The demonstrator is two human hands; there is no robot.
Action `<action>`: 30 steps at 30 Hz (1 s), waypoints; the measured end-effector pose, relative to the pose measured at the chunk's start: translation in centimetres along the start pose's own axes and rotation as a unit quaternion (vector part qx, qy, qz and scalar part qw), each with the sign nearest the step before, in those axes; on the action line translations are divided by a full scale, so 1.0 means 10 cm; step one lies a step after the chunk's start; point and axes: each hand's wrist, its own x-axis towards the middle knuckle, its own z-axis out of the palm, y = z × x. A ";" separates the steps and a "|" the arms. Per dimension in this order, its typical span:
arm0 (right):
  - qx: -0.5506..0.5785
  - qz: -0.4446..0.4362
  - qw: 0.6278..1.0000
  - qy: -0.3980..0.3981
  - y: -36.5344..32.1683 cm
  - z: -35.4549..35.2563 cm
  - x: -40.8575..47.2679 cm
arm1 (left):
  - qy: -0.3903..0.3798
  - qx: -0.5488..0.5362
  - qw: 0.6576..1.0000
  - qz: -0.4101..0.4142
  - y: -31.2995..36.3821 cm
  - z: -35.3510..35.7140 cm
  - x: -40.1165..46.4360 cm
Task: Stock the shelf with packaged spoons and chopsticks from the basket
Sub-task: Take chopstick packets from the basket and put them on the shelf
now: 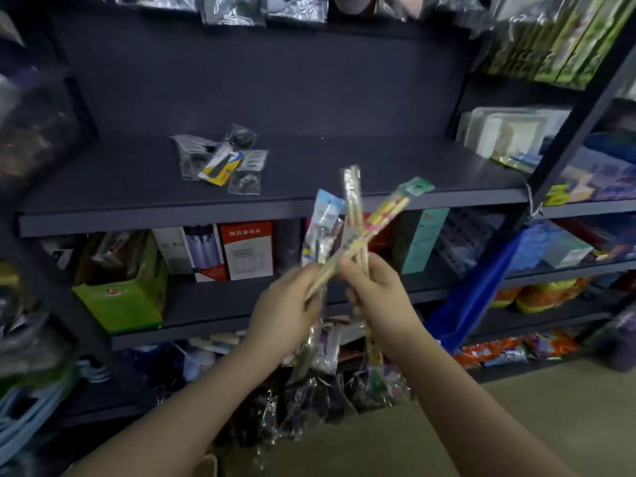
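Observation:
I hold a bundle of packaged chopsticks in front of the dark shelf (309, 204). My left hand (285, 311) grips a pack with a blue header card (325, 215) and a pack with a green header (395, 204) that slants up to the right. My right hand (375, 297) is closed on an upright pack of pale wooden chopsticks (352, 197). The packs cross each other between my hands. A few small clear packets (223, 160) lie on the shelf's left half. Below my hands sits a heap of clear-wrapped packs (327, 390); the basket itself is hidden.
Boxes (246, 249) and a green carton (120, 301) fill the lower shelf. White packaged goods (506, 132) sit at the shelf's right end. A dark upright post (550, 160) divides it from the neighbouring rack. Blue cloth (478, 290) hangs to the right.

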 end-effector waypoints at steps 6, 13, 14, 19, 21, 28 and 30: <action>0.101 -0.031 0.994 -0.015 -0.32 0.27 0.53 | 0.001 0.043 0.999 0.032 -0.02 -0.19 0.70; 0.199 -0.028 0.977 0.070 -1.00 0.10 1.49 | 0.048 -0.153 0.987 -0.030 -0.14 -0.63 1.56; 0.201 -0.026 0.975 0.094 -1.06 0.02 1.60 | 0.074 -0.178 0.980 -0.040 -0.20 -0.70 1.66; 0.084 0.032 0.983 0.161 -0.93 -0.48 2.05 | 0.094 -0.178 0.978 -0.049 -0.43 -0.68 2.12; 0.006 0.070 0.984 0.161 -0.82 -0.75 2.19 | 0.045 -0.176 0.981 -0.068 -0.46 -0.58 2.28; -0.217 0.073 0.957 0.179 -0.75 -1.66 2.84 | -0.034 -0.200 0.973 -0.112 -0.32 -0.17 2.84; -0.418 0.057 0.885 0.197 -0.77 -1.84 3.10 | -0.036 -0.194 0.972 -0.129 -0.23 -0.05 2.96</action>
